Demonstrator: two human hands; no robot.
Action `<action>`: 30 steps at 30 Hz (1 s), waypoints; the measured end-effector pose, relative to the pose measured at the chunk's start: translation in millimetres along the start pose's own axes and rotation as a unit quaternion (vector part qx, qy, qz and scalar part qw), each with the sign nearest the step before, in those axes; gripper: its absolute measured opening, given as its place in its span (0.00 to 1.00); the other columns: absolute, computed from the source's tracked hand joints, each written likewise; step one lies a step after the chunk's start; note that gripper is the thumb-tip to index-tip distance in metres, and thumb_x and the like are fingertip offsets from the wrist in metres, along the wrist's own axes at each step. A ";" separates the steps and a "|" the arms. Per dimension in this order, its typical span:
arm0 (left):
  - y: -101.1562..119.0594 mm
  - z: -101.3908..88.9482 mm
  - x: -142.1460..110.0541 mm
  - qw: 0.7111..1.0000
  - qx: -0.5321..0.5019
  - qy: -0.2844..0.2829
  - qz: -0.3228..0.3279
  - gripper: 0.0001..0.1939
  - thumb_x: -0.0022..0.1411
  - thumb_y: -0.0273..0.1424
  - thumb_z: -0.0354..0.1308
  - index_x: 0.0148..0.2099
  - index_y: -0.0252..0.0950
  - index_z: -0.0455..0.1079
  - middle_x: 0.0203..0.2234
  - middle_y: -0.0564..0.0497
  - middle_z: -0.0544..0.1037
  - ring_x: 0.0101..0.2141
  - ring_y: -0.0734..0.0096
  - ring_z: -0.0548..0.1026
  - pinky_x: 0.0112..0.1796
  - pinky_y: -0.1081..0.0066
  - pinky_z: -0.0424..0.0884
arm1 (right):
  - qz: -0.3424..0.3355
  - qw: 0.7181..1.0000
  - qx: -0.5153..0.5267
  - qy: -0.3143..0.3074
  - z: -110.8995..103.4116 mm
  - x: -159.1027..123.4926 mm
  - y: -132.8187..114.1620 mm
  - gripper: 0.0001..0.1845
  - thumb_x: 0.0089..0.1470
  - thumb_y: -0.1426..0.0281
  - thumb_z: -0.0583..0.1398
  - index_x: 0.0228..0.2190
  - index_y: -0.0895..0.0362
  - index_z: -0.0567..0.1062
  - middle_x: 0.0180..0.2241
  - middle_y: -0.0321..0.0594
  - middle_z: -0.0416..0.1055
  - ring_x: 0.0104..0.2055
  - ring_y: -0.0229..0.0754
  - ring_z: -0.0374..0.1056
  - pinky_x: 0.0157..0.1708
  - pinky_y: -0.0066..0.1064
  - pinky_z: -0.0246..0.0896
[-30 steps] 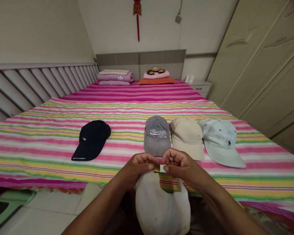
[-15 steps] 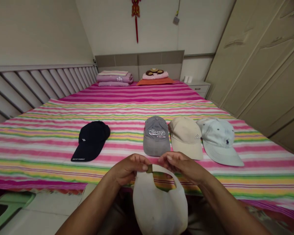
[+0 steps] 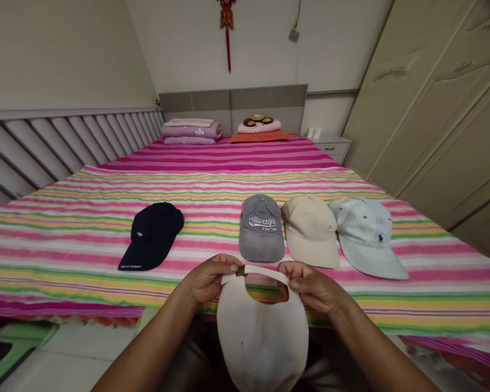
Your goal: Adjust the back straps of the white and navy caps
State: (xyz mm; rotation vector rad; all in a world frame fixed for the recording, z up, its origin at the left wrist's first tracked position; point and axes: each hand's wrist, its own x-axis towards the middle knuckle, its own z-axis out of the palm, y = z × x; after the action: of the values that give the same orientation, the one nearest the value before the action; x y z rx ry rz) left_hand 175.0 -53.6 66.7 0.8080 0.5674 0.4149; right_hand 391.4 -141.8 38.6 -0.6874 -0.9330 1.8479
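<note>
Hands (image 3: 206, 280) parted; cap (image 3: 261, 337) between fingers (image 3: 298, 270).

head cam | fwd+down | close over hands (image 3: 265, 280) | bed (image 3: 228, 179) beyond

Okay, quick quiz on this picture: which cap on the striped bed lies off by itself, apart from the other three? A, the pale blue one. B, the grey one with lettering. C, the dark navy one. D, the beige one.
C: the dark navy cap lies alone toward the left of the bed, while the grey cap, beige cap and pale blue cap sit side by side in a row.
</note>
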 end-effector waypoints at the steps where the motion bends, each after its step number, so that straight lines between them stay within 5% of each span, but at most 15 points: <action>1: -0.3 -1.6 0.9 1.000 -0.003 0.003 -0.001 0.10 0.35 0.26 0.66 0.25 0.27 0.74 0.15 0.51 0.73 0.16 0.80 0.67 0.20 0.79 0.60 | -0.003 1.000 0.010 -0.008 0.9 0.9 0.0 0.19 0.34 0.66 0.68 0.28 0.62 0.70 0.22 0.37 0.71 0.22 0.33 0.64 0.22 0.23 0.55; 10: -2.5 -9.9 5.3 1.000 -0.027 -0.014 -0.002 0.07 0.38 0.24 0.64 0.25 0.27 0.73 0.13 0.51 0.72 0.14 0.81 0.65 0.18 0.80 0.60 | -0.024 0.994 0.087 -0.064 19.4 9.1 -3.2 0.18 0.33 0.69 0.68 0.29 0.62 0.72 0.24 0.37 0.72 0.25 0.35 0.68 0.27 0.25 0.59; 14: -3.2 -14.6 6.8 0.999 -0.035 -0.029 -0.002 0.07 0.38 0.25 0.64 0.24 0.27 0.72 0.12 0.52 0.71 0.13 0.83 0.63 0.17 0.81 0.58 | 0.023 0.991 0.106 -0.083 24.6 9.7 -6.0 0.28 0.33 0.69 0.68 0.39 0.64 0.70 0.32 0.46 0.74 0.37 0.44 0.70 0.38 0.31 0.60; 18: -4.5 -18.7 8.5 0.999 -0.037 -0.038 -0.008 0.07 0.39 0.26 0.64 0.24 0.27 0.72 0.12 0.52 0.70 0.14 0.82 0.64 0.18 0.81 0.58 | 0.033 0.984 0.121 -0.129 26.8 9.8 -8.6 0.30 0.35 0.72 0.67 0.43 0.67 0.70 0.25 0.41 0.74 0.28 0.37 0.70 0.38 0.28 0.60; 21: -5.7 -21.2 10.0 0.998 -0.037 -0.043 -0.010 0.08 0.40 0.26 0.64 0.25 0.26 0.72 0.13 0.51 0.70 0.14 0.81 0.65 0.18 0.80 0.58 | 0.031 0.987 0.108 -0.112 25.3 10.9 -7.6 0.32 0.34 0.72 0.67 0.45 0.67 0.69 0.24 0.41 0.74 0.27 0.38 0.70 0.38 0.28 0.60; 26: -9.6 -29.1 12.1 0.998 -0.042 -0.048 0.005 0.12 0.42 0.28 0.64 0.30 0.26 0.74 0.17 0.49 0.74 0.17 0.79 0.68 0.22 0.79 0.61 | 0.029 0.994 0.072 -0.075 17.0 14.1 -2.8 0.37 0.30 0.66 0.68 0.44 0.67 0.69 0.39 0.52 0.72 0.40 0.48 0.69 0.41 0.34 0.59; 30: -22.9 -44.2 14.2 0.996 -0.043 -0.075 0.015 0.17 0.46 0.32 0.62 0.39 0.26 0.74 0.29 0.44 0.79 0.29 0.70 0.74 0.32 0.74 0.66 | 0.022 0.994 0.071 -0.078 8.4 17.1 1.1 0.34 0.32 0.66 0.67 0.44 0.65 0.69 0.37 0.50 0.73 0.38 0.46 0.70 0.40 0.34 0.59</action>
State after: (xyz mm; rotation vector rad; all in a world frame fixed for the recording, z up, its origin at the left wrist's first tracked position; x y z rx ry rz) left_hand 161.7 -35.6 19.9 0.7593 0.3965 0.3995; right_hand 377.3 -129.3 41.1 -0.4856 -0.8805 2.0077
